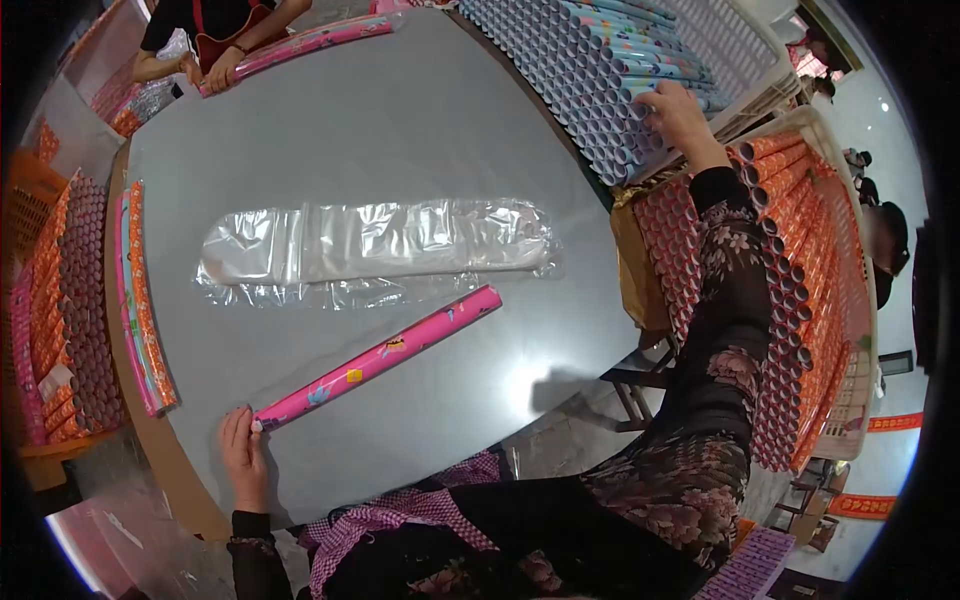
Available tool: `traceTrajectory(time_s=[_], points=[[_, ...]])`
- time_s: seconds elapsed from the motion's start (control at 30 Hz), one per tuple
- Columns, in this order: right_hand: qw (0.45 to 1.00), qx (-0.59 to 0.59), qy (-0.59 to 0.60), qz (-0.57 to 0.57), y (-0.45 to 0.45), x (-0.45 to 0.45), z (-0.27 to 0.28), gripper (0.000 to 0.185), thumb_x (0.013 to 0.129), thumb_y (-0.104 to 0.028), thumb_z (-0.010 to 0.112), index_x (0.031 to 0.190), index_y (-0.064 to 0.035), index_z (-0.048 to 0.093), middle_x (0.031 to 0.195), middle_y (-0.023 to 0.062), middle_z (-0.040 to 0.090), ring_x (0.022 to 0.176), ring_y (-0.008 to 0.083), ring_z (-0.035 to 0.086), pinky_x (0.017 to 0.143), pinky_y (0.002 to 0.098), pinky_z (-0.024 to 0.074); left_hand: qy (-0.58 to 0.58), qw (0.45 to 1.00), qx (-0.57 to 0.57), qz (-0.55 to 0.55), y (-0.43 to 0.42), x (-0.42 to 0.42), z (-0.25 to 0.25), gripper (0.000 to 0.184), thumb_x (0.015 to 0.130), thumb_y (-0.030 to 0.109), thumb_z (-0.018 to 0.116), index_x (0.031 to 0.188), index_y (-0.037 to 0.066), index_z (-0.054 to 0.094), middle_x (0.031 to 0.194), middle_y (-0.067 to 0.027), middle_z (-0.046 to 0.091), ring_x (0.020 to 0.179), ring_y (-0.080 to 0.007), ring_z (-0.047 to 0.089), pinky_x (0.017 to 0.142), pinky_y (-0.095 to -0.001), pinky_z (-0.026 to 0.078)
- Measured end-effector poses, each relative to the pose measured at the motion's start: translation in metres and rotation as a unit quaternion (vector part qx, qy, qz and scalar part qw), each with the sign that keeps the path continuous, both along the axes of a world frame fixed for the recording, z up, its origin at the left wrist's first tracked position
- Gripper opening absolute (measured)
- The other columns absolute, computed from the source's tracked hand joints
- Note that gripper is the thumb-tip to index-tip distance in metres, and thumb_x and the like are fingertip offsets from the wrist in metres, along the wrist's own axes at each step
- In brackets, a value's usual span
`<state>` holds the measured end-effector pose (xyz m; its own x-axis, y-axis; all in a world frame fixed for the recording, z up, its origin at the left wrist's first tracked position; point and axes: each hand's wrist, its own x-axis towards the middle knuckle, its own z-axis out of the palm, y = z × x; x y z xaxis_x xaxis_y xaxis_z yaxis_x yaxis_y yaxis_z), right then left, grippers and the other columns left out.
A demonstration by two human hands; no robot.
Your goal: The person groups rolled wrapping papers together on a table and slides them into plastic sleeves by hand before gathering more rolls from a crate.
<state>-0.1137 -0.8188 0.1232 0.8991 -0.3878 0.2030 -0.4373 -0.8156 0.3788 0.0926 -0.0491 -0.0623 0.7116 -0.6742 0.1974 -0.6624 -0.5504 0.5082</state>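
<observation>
Touching one end of the pink roll [380,357], your left hand [242,445] has fingers close together. Your right hand [680,115] has bent, spread fingers over the blue rolls [655,62] (so many!).

Pink, blue and orange among the rolls, over a grey table [300,150].
The pink roll [380,358] carries blue and yellow motifs; the light-blue rolls [640,60] have multicoloured prints. The orange rolls [815,250] show pale patterning, their crate [855,390] off-white. The sleeve [735,262] is black with pinkish flowers, the cloth [400,508] checked purple-pink and white, the bags [400,240] clear.
</observation>
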Motion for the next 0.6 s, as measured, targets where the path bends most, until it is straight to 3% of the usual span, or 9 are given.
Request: traceTrajectory(time_s=[0.03,0.1,0.2,0.33,0.4,0.43,0.6], points=[[1.0,0.001,0.0,0.0,-0.001,0.002,-0.005,0.041,0.074,-0.007,0.072,0.113,-0.0176,0.066,0.113,0.0135,0.063,0.111,0.0357,0.056,0.09,0.0468,0.0445,0.004,1.0,0.006,0.003,-0.001,0.0,0.001,0.029,0.097,0.01,0.054,0.123,0.0,0.06,0.128,-0.0139,0.059,0.125,-0.0356,0.05,0.108,-0.0446,0.037],[0.989,-0.021,-0.087,0.119,0.002,0.008,-0.014,0.041,0.072,-0.009,0.074,0.11,-0.0184,0.065,0.116,0.0102,0.061,0.115,0.0326,0.054,0.095,0.0447,0.0426,0.006,1.0,0.013,0.006,-0.001,-0.001,0.003,0.029,0.097,0.01,0.054,0.123,0.0,0.06,0.129,-0.0141,0.059,0.124,-0.0355,0.05,0.107,-0.0443,0.037],[0.979,0.071,-0.105,0.159,0.019,0.019,-0.02,0.042,0.073,-0.008,0.074,0.112,-0.0164,0.062,0.114,0.0099,0.063,0.112,0.0299,0.056,0.098,0.0432,0.0417,-0.005,1.0,0.007,0.003,-0.002,0.0,0.002,0.028,0.097,0.011,0.054,0.122,-0.001,0.06,0.128,-0.0144,0.059,0.123,-0.0354,0.05,0.107,-0.0437,0.038],[0.977,0.091,-0.099,0.168,0.053,0.036,-0.026,0.038,0.08,-0.012,0.07,0.117,-0.0133,0.059,0.105,0.0096,0.065,0.111,0.0299,0.057,0.101,0.0425,0.0389,-0.004,1.0,-0.009,-0.005,0.001,0.001,-0.002,0.029,0.098,0.012,0.055,0.124,0.0,0.059,0.127,-0.0145,0.058,0.122,-0.035,0.051,0.106,-0.0438,0.039],[0.969,0.131,-0.117,0.173,0.069,0.041,-0.026,0.041,0.078,-0.009,0.073,0.117,-0.0118,0.057,0.096,0.0097,0.066,0.096,0.031,0.061,0.098,0.0438,0.0415,0.012,1.0,-0.017,-0.002,0.0,0.001,-0.003,0.03,0.098,0.012,0.055,0.125,0.0,0.059,0.127,-0.0146,0.058,0.122,-0.035,0.05,0.105,-0.044,0.039],[0.959,0.097,-0.153,0.216,0.063,0.047,-0.038,0.039,0.079,-0.01,0.074,0.115,-0.0119,0.058,0.09,0.0115,0.065,0.089,0.0338,0.061,0.091,0.044,0.0437,-0.007,1.0,-0.006,-0.005,0.001,0.001,-0.004,0.03,0.097,0.012,0.055,0.125,0.001,0.058,0.127,-0.0147,0.058,0.121,-0.035,0.05,0.106,-0.0437,0.039],[0.945,0.135,-0.112,0.275,0.097,0.069,-0.038,0.035,0.079,-0.007,0.072,0.112,-0.0091,0.06,0.089,0.0123,0.064,0.087,0.0358,0.059,0.079,0.044,0.0455,0.009,1.0,-0.009,0.009,-0.004,-0.003,0.005,0.029,0.097,0.011,0.056,0.124,-0.001,0.059,0.125,-0.0156,0.058,0.119,-0.0343,0.052,0.105,-0.0419,0.038]])
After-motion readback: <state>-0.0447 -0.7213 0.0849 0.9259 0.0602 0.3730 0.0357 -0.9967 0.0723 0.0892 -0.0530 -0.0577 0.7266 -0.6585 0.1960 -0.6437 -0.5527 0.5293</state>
